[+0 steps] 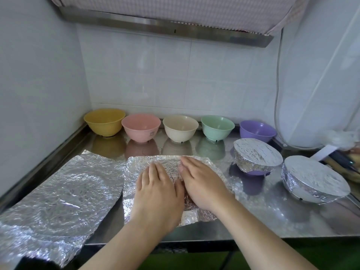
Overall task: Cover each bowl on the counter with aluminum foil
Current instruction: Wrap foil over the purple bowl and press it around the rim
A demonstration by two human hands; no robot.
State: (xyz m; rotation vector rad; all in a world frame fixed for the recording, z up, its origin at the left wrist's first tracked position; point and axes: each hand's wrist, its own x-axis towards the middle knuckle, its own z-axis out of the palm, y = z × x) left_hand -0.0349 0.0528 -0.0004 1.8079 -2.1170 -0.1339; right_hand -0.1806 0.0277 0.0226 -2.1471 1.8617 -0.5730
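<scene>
We cannot make out the clutter at the far right edge [342, 162], where a white card and some dark, blurred items are cut off by the frame, and the large crumpled foil sheet [58, 199] at the left runs out of view at the bottom corner. Whether anything lies under the smaller foil sheet [134, 172] in front of us we cannot tell, since both hands cover its middle. The steel counter [272, 211] carries everything, backed by white tiled walls [136, 75], with a metal hood edge [165, 28] overhead and a white cord [277, 94] hanging down the right corner. Along the back wall stand five uncovered bowls in a row, left to right: a yellow bowl [104, 121], a pink bowl [141, 127], a cream bowl [180, 128], a green bowl [217, 127] and a purple bowl [257, 131]. Nearer us on the right sit two bowls already wrapped: a foil-covered purple bowl [257, 154], its base showing under the foil, just in front of the uncovered purple one, and a foil-covered white bowl [313, 178] beside it toward the counter's right edge. Our left hand [157, 191] lies flat, fingers straight and together, pressing the smaller sheet; our right hand [202, 184] lies flat beside it, fingers straight, also pressing the sheet, the two hands touching at the thumbs.
</scene>
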